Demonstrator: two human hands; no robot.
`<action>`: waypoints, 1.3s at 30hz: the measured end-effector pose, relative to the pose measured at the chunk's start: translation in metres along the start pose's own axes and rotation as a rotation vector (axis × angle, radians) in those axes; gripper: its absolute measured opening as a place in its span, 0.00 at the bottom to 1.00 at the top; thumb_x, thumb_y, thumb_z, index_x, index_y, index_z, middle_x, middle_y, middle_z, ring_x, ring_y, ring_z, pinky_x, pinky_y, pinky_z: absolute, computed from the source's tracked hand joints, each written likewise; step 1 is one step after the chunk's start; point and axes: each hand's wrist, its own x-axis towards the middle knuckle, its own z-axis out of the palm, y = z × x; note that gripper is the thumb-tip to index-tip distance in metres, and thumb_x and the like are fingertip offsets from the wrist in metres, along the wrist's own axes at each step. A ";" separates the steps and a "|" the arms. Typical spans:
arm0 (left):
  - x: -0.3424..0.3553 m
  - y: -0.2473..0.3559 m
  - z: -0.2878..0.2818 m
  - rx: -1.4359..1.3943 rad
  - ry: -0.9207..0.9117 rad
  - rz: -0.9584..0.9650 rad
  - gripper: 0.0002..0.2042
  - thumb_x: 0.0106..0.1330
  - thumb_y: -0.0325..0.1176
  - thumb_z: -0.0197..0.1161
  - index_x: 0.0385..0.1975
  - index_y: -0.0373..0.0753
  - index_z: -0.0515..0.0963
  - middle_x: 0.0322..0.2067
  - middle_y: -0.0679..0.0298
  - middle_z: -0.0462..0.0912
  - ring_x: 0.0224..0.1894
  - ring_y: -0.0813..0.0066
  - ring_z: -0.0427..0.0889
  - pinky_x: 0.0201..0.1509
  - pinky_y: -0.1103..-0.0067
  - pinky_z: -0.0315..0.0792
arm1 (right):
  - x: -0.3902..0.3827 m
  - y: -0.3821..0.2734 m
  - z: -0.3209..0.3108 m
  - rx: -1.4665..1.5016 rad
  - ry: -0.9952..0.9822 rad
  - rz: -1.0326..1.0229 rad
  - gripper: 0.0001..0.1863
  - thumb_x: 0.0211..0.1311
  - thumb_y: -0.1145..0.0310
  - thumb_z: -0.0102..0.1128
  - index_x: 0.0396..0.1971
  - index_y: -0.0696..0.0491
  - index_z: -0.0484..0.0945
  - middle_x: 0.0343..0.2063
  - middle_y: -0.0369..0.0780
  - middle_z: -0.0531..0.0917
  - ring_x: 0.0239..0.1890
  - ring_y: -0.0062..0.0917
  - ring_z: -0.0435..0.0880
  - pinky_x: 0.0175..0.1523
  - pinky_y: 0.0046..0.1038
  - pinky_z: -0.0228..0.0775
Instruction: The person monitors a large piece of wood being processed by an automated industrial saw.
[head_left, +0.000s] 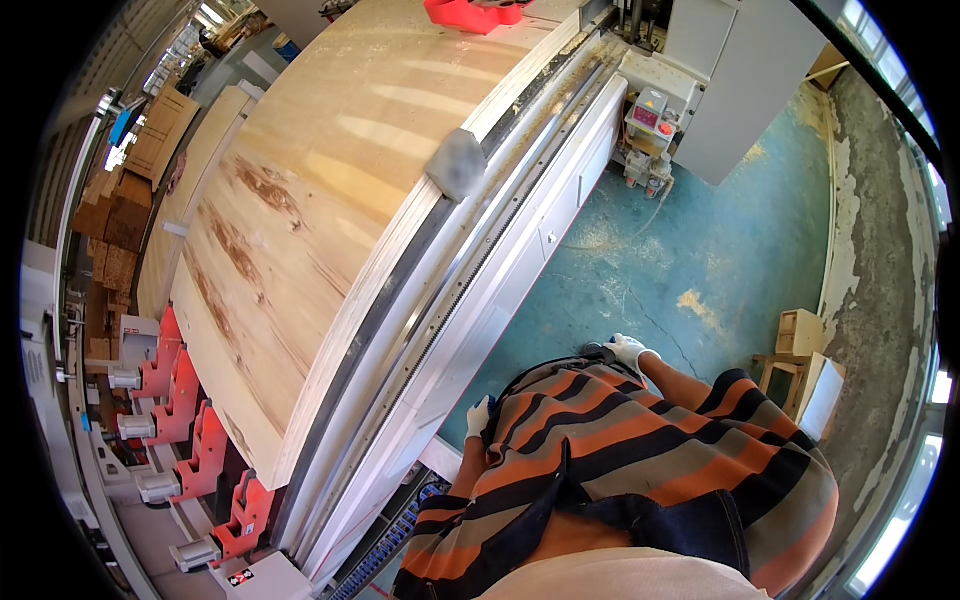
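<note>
My left hand, in a white glove with a blue patch near the fingertips, hangs low beside my striped shirt. Its fingers are mostly hidden, so its grip does not show. My right hand, also gloved in white, is at the front of my body with its fingers bent inward. They meet a dark thing at the shirt's edge, too small to make out. Left of both hands, and apart from them, a large plywood sheet lies on a long machine bed. A grey block is at the sheet's near edge.
Several red brackets line the bed's lower left end. A red part is at the sheet's far end. A small pump unit stands beside a grey cabinet. At right, a wooden stool stands by the worn wall.
</note>
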 end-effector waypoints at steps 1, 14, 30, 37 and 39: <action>-0.003 0.004 0.000 -0.088 0.016 -0.106 0.08 0.51 0.36 0.44 0.19 0.39 0.67 0.18 0.60 0.70 0.22 0.67 0.68 0.26 0.77 0.61 | -0.016 -0.020 -0.015 0.050 -0.008 0.042 0.19 0.48 0.56 0.38 0.37 0.52 0.64 0.38 0.47 0.66 0.43 0.36 0.64 0.44 0.28 0.56; 0.015 -0.030 0.008 0.059 -0.012 0.181 0.05 0.47 0.35 0.47 0.17 0.41 0.65 0.18 0.59 0.70 0.22 0.62 0.69 0.24 0.75 0.61 | -0.017 -0.025 -0.021 0.243 0.006 0.265 0.23 0.47 0.53 0.39 0.37 0.56 0.63 0.38 0.47 0.67 0.41 0.36 0.65 0.43 0.29 0.56; 0.021 -0.040 0.009 0.085 0.015 0.230 0.06 0.45 0.36 0.49 0.17 0.42 0.65 0.17 0.58 0.70 0.23 0.58 0.69 0.23 0.71 0.61 | 0.033 0.034 0.027 0.058 0.000 0.075 0.14 0.48 0.64 0.38 0.38 0.44 0.64 0.37 0.48 0.63 0.42 0.38 0.64 0.44 0.28 0.56; 0.006 -0.002 0.002 0.221 0.036 0.238 0.07 0.45 0.37 0.49 0.18 0.41 0.66 0.18 0.58 0.70 0.23 0.58 0.69 0.23 0.71 0.62 | 0.026 0.027 0.020 0.106 -0.012 0.131 0.15 0.49 0.59 0.36 0.37 0.44 0.66 0.38 0.47 0.63 0.42 0.37 0.63 0.44 0.28 0.55; 0.014 -0.023 0.004 0.157 0.033 0.227 0.07 0.45 0.38 0.49 0.18 0.41 0.66 0.18 0.58 0.70 0.23 0.58 0.69 0.23 0.71 0.61 | 0.030 0.030 0.023 0.092 -0.010 0.112 0.15 0.49 0.59 0.36 0.37 0.44 0.66 0.38 0.47 0.63 0.42 0.37 0.63 0.44 0.28 0.55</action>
